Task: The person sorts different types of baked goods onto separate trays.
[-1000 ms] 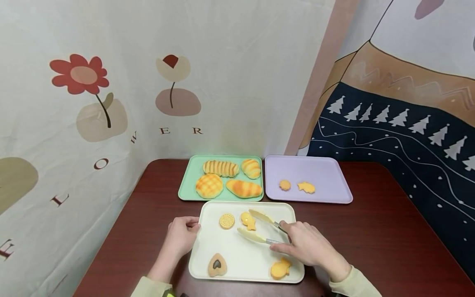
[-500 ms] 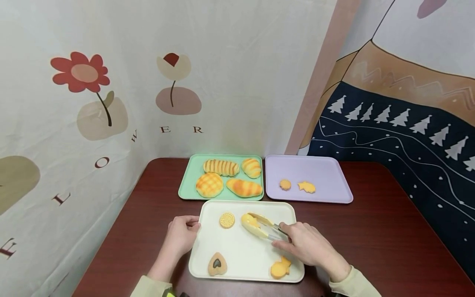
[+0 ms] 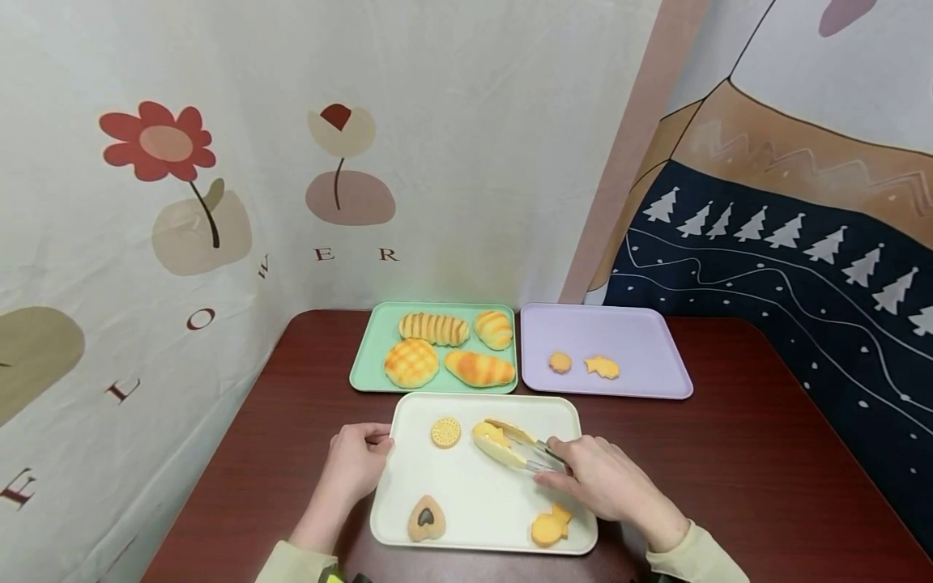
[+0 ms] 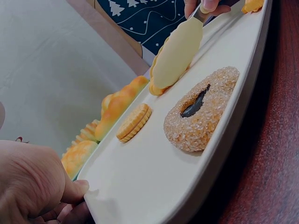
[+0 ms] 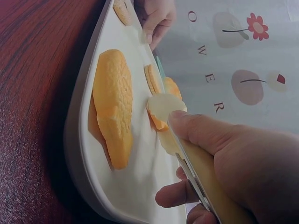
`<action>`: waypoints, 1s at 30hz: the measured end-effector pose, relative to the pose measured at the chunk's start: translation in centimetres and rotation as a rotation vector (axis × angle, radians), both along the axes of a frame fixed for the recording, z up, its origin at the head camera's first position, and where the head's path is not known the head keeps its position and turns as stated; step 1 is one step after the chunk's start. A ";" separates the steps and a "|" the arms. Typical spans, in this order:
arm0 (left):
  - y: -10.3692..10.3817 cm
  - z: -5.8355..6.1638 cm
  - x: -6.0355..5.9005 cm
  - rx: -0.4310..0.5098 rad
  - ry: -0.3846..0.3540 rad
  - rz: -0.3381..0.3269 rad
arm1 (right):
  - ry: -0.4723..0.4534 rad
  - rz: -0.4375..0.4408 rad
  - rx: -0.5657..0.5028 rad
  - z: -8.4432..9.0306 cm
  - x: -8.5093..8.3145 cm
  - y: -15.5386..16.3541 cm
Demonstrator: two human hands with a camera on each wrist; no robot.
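My right hand (image 3: 598, 484) grips pale yellow tongs (image 3: 510, 444) whose tips are closed on a yellow fish-shaped cookie (image 3: 490, 434) on the cream tray (image 3: 481, 502). In the right wrist view the tongs (image 5: 163, 109) pinch that cookie (image 5: 158, 119). My left hand (image 3: 357, 463) holds the tray's left rim, thumb on top (image 4: 77, 189). Also on the cream tray lie a round biscuit (image 3: 445, 432), a heart-shaped sugared cookie (image 3: 426, 520) and an orange fish cookie (image 3: 550, 525).
A green tray (image 3: 364, 360) behind holds several bread rolls. A lilac tray (image 3: 641, 340) to its right carries two small orange cookies (image 3: 560, 362). All stand on a dark red wooden table (image 3: 729, 470); patterned cloth walls close off the back and left.
The tongs, wide apart one second ago, have closed around the yellow fish cookie. The left hand has stayed on the tray rim.
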State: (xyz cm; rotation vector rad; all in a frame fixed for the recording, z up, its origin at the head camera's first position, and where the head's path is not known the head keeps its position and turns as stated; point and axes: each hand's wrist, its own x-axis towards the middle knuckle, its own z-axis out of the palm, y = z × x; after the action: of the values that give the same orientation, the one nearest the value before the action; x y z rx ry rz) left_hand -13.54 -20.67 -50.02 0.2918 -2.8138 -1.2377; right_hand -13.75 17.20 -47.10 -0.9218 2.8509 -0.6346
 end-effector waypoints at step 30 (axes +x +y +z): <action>-0.1 0.1 -0.1 0.000 0.002 -0.010 | 0.023 -0.010 -0.042 3.6 -1.0 1.9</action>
State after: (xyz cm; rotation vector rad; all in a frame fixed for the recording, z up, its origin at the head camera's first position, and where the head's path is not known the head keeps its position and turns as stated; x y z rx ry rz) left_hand -13.64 -20.74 -49.95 0.2766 -2.8170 -1.2399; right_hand -14.79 19.06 -43.54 -0.9276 2.8747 -0.6912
